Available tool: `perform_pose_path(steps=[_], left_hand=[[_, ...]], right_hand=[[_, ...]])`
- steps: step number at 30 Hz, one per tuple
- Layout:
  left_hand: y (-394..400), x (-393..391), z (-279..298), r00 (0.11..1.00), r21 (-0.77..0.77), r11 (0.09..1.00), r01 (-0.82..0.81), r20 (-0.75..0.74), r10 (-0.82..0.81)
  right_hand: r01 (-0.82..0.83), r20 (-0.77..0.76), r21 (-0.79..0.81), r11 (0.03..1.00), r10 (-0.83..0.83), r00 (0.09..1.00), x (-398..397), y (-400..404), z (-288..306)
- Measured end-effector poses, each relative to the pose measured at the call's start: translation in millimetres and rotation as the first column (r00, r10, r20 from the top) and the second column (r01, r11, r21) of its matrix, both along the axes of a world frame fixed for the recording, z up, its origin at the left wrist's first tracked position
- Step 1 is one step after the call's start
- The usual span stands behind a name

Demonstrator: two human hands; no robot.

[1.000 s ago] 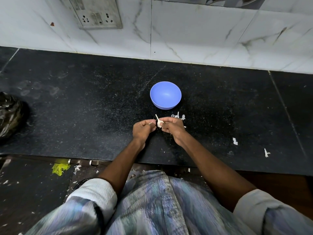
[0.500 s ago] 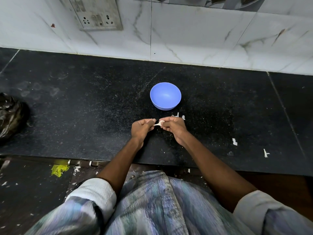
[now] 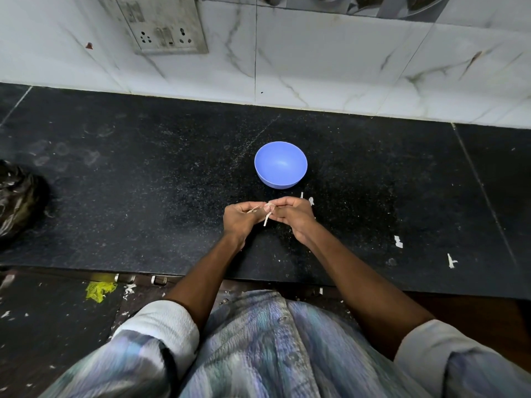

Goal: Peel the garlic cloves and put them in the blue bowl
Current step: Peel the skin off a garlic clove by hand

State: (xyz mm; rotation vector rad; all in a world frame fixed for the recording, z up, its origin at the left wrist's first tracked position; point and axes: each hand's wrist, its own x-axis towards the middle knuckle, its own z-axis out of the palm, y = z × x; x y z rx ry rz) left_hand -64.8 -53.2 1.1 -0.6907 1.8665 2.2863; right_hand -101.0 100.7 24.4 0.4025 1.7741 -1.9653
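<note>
At the centre of the frame, the left hand (image 3: 240,218) and right hand (image 3: 291,215) pinch a small pale garlic clove (image 3: 270,208) between their fingertips above the speckled black stone table (image 3: 143,196), a skin strip (image 3: 267,220) dangling. The round blue plastic bowl (image 3: 280,164) sits just above.

**Blue bowl on speckled black**

The bowl (image 3: 280,164) before me is a plain periwinkle blue. My counter (image 3: 143,182) is black stone, flecked with fine white specks. The wall tiles (image 3: 330,61) are white, veined in grey and brown. The strip of garlic skin (image 3: 267,219) hanging between my fingers is pale cream. My shirt (image 3: 258,349) is streaked lavender, teal and grey; its rolled cuffs (image 3: 163,323) are white. A yellow scrap (image 3: 100,290) lies on the dark floor.
</note>
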Motion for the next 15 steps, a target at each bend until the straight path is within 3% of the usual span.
perform_pose_path(steps=[8, 15], left_hand=[[8.2, -1.8, -7.8, 0.997, -0.086, 0.994, -0.067, 0.036, 0.07], [10.7, -6.7, -1.6, 0.993, 0.033, 0.998, -0.047, 0.111, 0.043]], right_hand=[[0.024, 0.058, -0.041, 0.999, -0.022, 0.998, 5.1, 4.1, -6.7], [0.019, 0.041, -0.054, 0.998, -0.017, 0.999, 1.1, 7.2, -5.5]])
